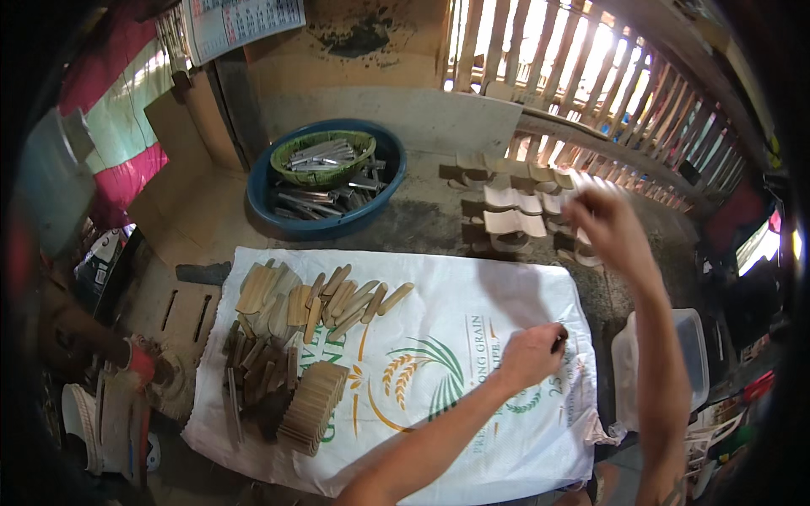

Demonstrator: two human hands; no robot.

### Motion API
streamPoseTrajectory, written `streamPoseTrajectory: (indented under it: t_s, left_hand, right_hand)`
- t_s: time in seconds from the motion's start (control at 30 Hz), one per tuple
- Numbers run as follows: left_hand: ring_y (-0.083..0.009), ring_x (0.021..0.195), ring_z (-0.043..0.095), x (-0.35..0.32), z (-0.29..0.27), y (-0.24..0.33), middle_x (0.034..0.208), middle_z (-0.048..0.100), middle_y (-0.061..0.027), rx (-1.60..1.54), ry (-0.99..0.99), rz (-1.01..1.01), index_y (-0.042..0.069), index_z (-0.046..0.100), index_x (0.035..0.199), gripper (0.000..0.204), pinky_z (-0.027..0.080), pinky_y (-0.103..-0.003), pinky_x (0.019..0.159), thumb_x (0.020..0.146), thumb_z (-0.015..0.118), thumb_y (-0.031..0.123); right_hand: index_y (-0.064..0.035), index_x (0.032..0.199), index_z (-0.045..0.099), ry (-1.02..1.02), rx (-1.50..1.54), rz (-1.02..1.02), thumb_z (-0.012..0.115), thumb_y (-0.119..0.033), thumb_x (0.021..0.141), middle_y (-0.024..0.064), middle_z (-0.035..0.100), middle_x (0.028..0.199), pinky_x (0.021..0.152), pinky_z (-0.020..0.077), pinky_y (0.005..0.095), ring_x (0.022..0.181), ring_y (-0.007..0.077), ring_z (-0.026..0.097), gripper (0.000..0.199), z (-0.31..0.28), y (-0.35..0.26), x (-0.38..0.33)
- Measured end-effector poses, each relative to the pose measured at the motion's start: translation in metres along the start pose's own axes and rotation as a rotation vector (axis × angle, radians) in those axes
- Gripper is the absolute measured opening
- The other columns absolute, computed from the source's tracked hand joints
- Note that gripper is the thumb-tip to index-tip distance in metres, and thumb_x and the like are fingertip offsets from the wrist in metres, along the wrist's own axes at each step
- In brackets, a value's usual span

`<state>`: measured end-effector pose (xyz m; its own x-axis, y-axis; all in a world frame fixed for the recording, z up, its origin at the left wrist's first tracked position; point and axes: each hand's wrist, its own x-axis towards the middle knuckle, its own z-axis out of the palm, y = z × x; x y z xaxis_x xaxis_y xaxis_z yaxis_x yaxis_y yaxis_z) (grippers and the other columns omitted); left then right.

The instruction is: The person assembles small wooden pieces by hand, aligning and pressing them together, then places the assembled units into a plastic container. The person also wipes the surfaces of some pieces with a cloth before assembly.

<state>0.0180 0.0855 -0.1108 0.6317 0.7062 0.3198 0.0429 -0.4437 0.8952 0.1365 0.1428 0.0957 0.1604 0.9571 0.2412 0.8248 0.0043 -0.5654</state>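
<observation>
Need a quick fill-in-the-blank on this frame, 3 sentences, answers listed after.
1. The wooden pieces lie on a white ____.
2. The green basket sits inside a ____ basin.
3. The right hand, blurred, is raised near the curved wooden blocks; the ____ hand rests fisted on the sack.

Answers: sack; blue; left

Concrete floor carries a white sack laid flat. Behind the sack: blue basin. Right of sack: clear plastic tub. Behind-right: curved wood pieces.
</observation>
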Motion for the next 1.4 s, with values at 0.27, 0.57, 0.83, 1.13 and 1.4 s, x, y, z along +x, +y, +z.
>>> streamPoseTrajectory:
  t_s: [0.27, 0.57, 0.83, 1.13, 1.4]
  left_hand:
    - [-0.0364, 0.070, 0.070, 0.006, -0.003, 0.003, 0.070, 0.069, -0.0163, 0.021, -0.069, -0.029, 0.007, 0.066, 0.101, 0.013, 0.054, -0.048, 0.065, 0.092, 0.063, 0.016]
    - [-0.0370, 0.065, 0.067, 0.007, 0.004, -0.003, 0.068, 0.064, -0.0188, -0.036, 0.001, 0.043, 0.003, 0.059, 0.091, 0.010, 0.053, -0.048, 0.061, 0.092, 0.063, 0.012]
    - [-0.0373, 0.064, 0.066, 0.006, -0.001, -0.003, 0.068, 0.064, -0.0185, -0.017, 0.046, 0.102, 0.004, 0.057, 0.089, 0.009, 0.052, -0.049, 0.061, 0.092, 0.062, 0.011]
    - [-0.0381, 0.066, 0.065, 0.003, -0.012, 0.000, 0.068, 0.063, -0.0182, -0.020, 0.037, 0.122, 0.004, 0.058, 0.087, 0.011, 0.052, -0.049, 0.060, 0.091, 0.064, 0.012]
    - [-0.0387, 0.066, 0.065, 0.004, -0.011, -0.004, 0.069, 0.062, -0.0194, -0.038, 0.005, 0.121, 0.003, 0.058, 0.078, 0.016, 0.051, -0.050, 0.062, 0.090, 0.065, 0.012]
  right_hand:
    - [0.0043, 0.095, 0.075, -0.220, -0.395, -0.009, 0.069, -0.024, 0.088, 0.0183, 0.074, 0.083, 0.072, 0.0575, 0.0382, 0.072, 0.0250, 0.071, 0.030, 0.057, 0.047, 0.222]
    - [0.0027, 0.108, 0.073, -0.340, -0.721, 0.218, 0.072, -0.032, 0.090, 0.0177, 0.076, 0.103, 0.073, 0.0622, 0.0380, 0.085, 0.0282, 0.076, 0.039, 0.109, 0.048, 0.262]
    - [-0.0003, 0.111, 0.074, -0.299, -0.775, 0.183, 0.070, -0.038, 0.086, 0.0224, 0.072, 0.114, 0.093, 0.0558, 0.0430, 0.112, 0.0359, 0.069, 0.045, 0.137, 0.062, 0.256]
    - [-0.0046, 0.117, 0.073, -0.305, -0.717, 0.192, 0.070, -0.026, 0.083, 0.0180, 0.070, 0.125, 0.099, 0.0548, 0.0423, 0.119, 0.0329, 0.066, 0.040, 0.144, 0.065, 0.256]
    - [-0.0052, 0.117, 0.073, -0.276, -0.707, 0.203, 0.066, -0.019, 0.082, 0.0179, 0.070, 0.124, 0.099, 0.0553, 0.0421, 0.119, 0.0331, 0.066, 0.038, 0.145, 0.067, 0.252]
